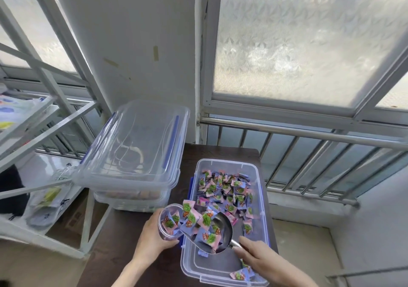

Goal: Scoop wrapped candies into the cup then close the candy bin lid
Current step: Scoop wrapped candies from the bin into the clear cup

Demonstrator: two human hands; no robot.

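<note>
A clear plastic candy bin (260, 200) stands open on the dark table (123, 256), holding several pink and purple wrapped candies (227, 189). My left hand (152, 238) grips a clear cup (169, 222), tilted toward the bin with a few candies inside. My right hand (262, 260) holds the handle of a metal scoop (218, 231) loaded with candies, its mouth touching the cup's rim. The bin's clear lid (136, 143) with blue latches leans at an angle on stacked containers to the left.
Stacked clear containers (130, 198) sit at the table's back left. A white metal shelf frame (44, 136) with bags stands at left. A steel railing (309, 158) and frosted windows run behind the table.
</note>
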